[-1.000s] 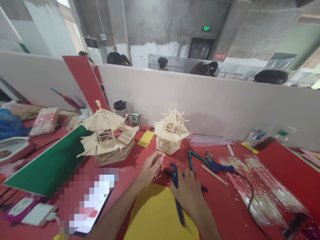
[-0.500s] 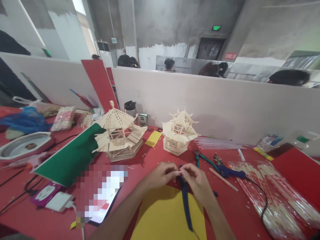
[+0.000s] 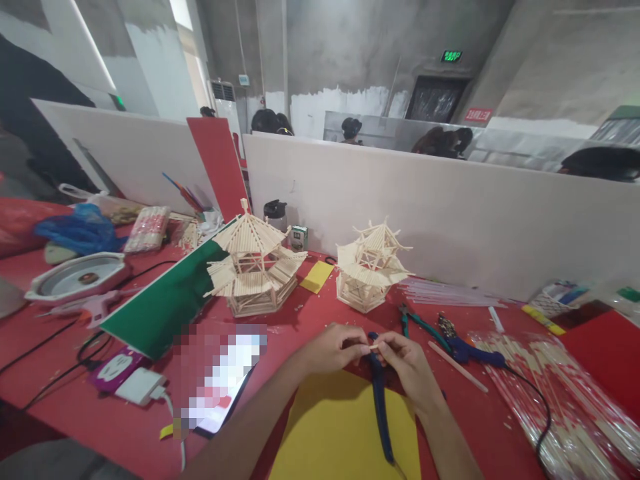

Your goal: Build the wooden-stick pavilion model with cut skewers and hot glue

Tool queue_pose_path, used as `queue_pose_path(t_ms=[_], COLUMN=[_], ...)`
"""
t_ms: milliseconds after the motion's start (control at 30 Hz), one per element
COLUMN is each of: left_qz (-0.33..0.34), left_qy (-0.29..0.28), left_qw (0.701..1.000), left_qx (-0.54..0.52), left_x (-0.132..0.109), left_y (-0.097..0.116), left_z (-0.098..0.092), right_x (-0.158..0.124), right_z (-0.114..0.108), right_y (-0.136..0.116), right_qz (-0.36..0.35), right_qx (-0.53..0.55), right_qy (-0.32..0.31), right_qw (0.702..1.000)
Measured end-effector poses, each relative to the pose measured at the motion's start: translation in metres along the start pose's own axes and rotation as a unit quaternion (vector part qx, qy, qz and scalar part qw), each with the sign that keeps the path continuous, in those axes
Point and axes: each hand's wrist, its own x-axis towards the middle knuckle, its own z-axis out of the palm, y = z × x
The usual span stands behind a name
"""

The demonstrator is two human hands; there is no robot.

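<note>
1. Head view, left part: on the red table (image 3: 280, 343), a pink glue gun (image 3: 95, 308) near a slanting green board (image 3: 167, 303); right of that, a lit screen (image 3: 235, 380) lying face up.
2. Next, a larger stick pavilion (image 3: 253, 270), upright, beyond the left hand (image 3: 337, 348) and off to its left, well apart from the fingers.
3. At the left hand: thumb and forefinger pinched on one end of a small pale piece (image 3: 374, 347), other fingers bent and partly hidden.
4. For the small pale piece: a place right between both hands, above the front of the yellow sheet (image 3: 345, 427). Long axis roughly crosswise, from left fingertips to right fingertips. Neither side nearer; contact at both ends. Full length hidden by fingers.
5. Straight ahead of the pinch, apart from it, a smaller stick pavilion (image 3: 373, 270), upright.
6. Under the fingertips, a blue-handled tool (image 3: 381, 410), handle toward the body, nearly square to the small pale piece.
7. At the right hand (image 3: 406, 353): thumb and forefinger pinched on the opposite end. Impossible to tell about contact with the blue-handled tool.
8. Farther right: green-handled pliers (image 3: 423, 325), a corded blue tool (image 3: 473, 350), bagged sticks (image 3: 545, 393).
</note>
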Motion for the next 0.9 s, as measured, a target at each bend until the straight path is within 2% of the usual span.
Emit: queue_pose_path(t_ms=[200,400,500,600,733,800,900], left_qz=[-0.023,-0.04,-0.038,-0.018,0.0,-0.004,-0.01], left_qy=[-0.03,-0.059,-0.055,-0.016,0.103,0.154,0.199], left_qw=[0.995,0.985,0.973,0.964,0.963,0.961,0.955], left_qx=[-0.088,-0.16,-0.222,-0.264,-0.25,-0.23,-0.218], left_x=[0.001,-0.002,-0.003,-0.001,0.006,0.009,0.012], left_y=[0.005,0.007,0.006,0.006,0.003,0.002,0.001], left_z=[-0.001,-0.007,-0.003,0.007,0.022,0.027,0.033], right_x=[0.0,0.0,0.001,0.0,-0.001,-0.002,-0.001], right_z=[0.002,-0.002,-0.006,0.001,0.024,0.035,0.043], right_y=[-0.003,-0.005,-0.007,-0.006,0.001,0.003,0.003], right_qz=[-0.018,-0.013,-0.014,-0.008,-0.021,-0.032,-0.048], right_qx=[0.004,0.154,0.222,0.258,0.267,0.261,0.252], right_qy=[0.011,0.082,0.099,0.096,0.08,0.088,0.12], right_qw=[1.0,0.985,0.97,0.961,0.96,0.961,0.959])
